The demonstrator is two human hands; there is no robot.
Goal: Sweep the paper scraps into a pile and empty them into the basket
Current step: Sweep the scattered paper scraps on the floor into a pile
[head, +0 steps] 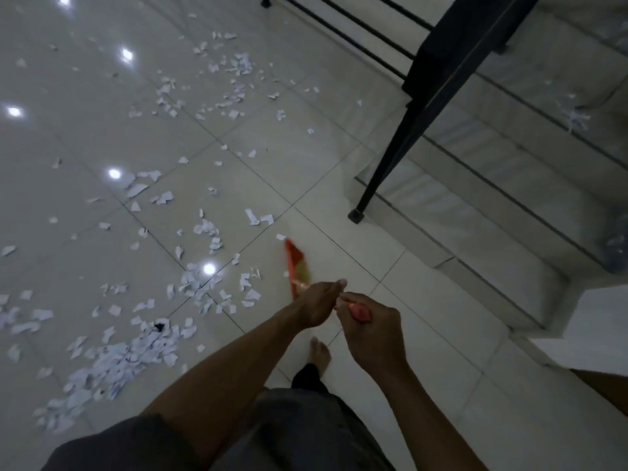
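Two hands are gripping an orange broom [296, 263]: the left hand [317, 305] is closing round the handle lower down, nearer the bristles, and the right hand [372, 334] is wrapping the upper end just behind it. White scraps [210, 232] are lying scattered over the floor [424, 300], left of the broom and far ahead. A denser pile [115, 362] is sitting at lower left. The broom head is hanging at floor level just right of the nearest scraps; it is blurred, so I cannot tell if it is touching. A bare foot [319, 355] is standing below the hands. Stairs [492, 212] with a black railing [384, 158] are rising on the right.
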